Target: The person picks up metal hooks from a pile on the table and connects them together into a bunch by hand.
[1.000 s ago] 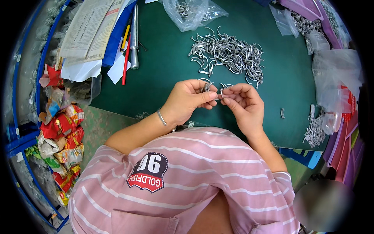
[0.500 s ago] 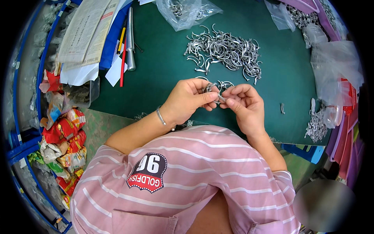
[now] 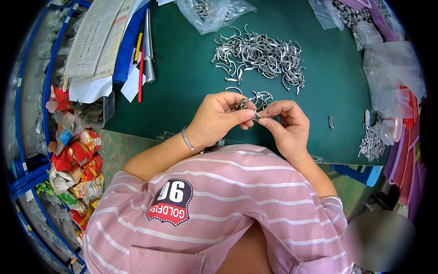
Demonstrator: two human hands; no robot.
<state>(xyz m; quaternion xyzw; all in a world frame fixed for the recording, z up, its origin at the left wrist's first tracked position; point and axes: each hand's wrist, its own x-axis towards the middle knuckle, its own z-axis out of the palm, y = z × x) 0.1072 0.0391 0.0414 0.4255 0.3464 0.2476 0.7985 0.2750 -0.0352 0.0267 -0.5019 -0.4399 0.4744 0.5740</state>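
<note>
My left hand (image 3: 219, 118), with a silver bangle (image 3: 186, 138) at its wrist, is closed around a few curved grey metal pieces (image 3: 242, 103) that look like open ring blanks. Thumb and forefinger of my right hand (image 3: 288, 130) pinch one curved metal piece (image 3: 258, 115), its end meeting the left fingertips. Just beyond the fingers, several loose curved pieces (image 3: 263, 97) lie on the green tabletop (image 3: 182, 77). Farther off spreads a big heap of like pieces (image 3: 260, 57). The fingers partly hide what the left hand holds.
Left on the table are a tapered metal rod (image 3: 148, 50), a red stick (image 3: 140, 75), papers (image 3: 93, 45) and a clear plastic tub (image 3: 108, 108). A plastic bag of metal parts (image 3: 210, 13) lies at the back. Small metal parts (image 3: 372, 144) sit near the right edge, by plastic bags (image 3: 392, 75).
The right fingertips have shifted slightly, and the metal piece between them is turned a little. Both hands stay together in the same place. The whole view has tilted slightly.
</note>
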